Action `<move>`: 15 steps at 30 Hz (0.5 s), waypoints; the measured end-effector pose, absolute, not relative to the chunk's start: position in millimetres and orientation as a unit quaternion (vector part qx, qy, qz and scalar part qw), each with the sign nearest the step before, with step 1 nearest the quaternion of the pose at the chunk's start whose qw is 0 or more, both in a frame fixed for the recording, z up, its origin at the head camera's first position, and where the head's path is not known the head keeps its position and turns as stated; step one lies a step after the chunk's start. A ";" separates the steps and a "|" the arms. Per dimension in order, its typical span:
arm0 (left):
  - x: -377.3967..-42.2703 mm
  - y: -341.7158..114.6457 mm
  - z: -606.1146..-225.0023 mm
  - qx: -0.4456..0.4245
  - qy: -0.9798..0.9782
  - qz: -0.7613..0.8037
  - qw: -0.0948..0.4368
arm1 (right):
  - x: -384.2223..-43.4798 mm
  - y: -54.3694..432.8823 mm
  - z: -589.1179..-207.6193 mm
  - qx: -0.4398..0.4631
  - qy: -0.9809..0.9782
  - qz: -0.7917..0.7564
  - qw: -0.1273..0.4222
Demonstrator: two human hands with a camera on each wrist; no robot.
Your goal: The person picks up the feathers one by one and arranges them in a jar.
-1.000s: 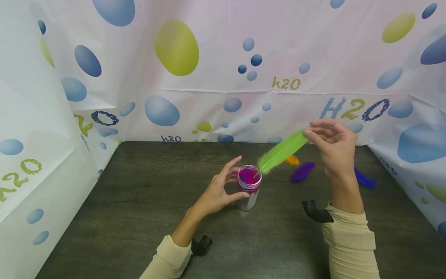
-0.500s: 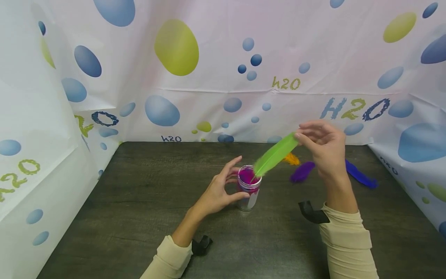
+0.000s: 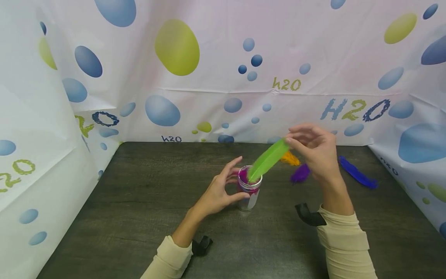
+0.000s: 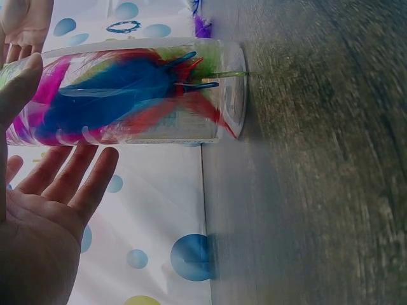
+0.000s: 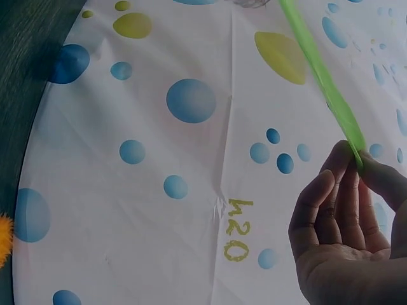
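Note:
A clear jar (image 3: pixel 253 198) stands upright on the table, its mouth uncovered. My left hand (image 3: pixel 216 195) holds it near the top, thumb on the near side and fingers on the far side. Through the wall, in the left wrist view, blue feathers (image 4: pixel 114 95) show among red, magenta and green ones. My right hand (image 3: pixel 318 153) pinches a long green feather (image 3: pixel 268 159) by its upper end, between thumb and fingertips. The feather slants down to the left, and its lower end is at the jar's mouth, overlapping the opening in the head view.
An orange feather (image 3: pixel 290 158), a purple feather (image 3: pixel 300 173) and a blue feather (image 3: pixel 358 172) lie on the dark table (image 3: pixel 146 209), right of the jar. A white backdrop (image 3: pixel 216 46) printed with coloured spots rises behind and beside the table.
My right hand has moved left and slightly down, bringing the green feather's lower end further over and into the jar's mouth. More of the blue feather on the table shows. The left hand stays put.

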State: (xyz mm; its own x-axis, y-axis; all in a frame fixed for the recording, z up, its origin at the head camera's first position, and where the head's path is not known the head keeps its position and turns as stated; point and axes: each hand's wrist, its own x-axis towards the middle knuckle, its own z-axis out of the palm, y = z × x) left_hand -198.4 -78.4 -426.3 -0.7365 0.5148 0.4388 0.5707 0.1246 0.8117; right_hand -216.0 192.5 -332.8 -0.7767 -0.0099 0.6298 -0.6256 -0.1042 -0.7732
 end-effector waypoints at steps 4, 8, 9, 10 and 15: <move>-198.7 -78.3 -427.0 -0.362 -0.752 -0.551 0.027 | -214.5 189.0 -332.9 0.249 -0.643 0.694 0.207; -199.1 -78.1 -427.4 -0.360 -0.753 -0.550 0.026 | -212.9 186.7 -332.6 0.258 -0.650 0.689 0.194; -199.1 -78.1 -427.2 -0.360 -0.753 -0.550 0.025 | -212.7 186.2 -332.5 0.262 -0.649 0.688 0.191; -199.0 -78.2 -427.2 -0.360 -0.753 -0.550 0.025 | -212.4 185.8 -332.5 0.266 -0.650 0.687 0.188; -198.0 -78.2 -426.5 -0.359 -0.753 -0.552 0.025 | -212.6 184.2 -334.1 0.292 -0.663 0.668 0.169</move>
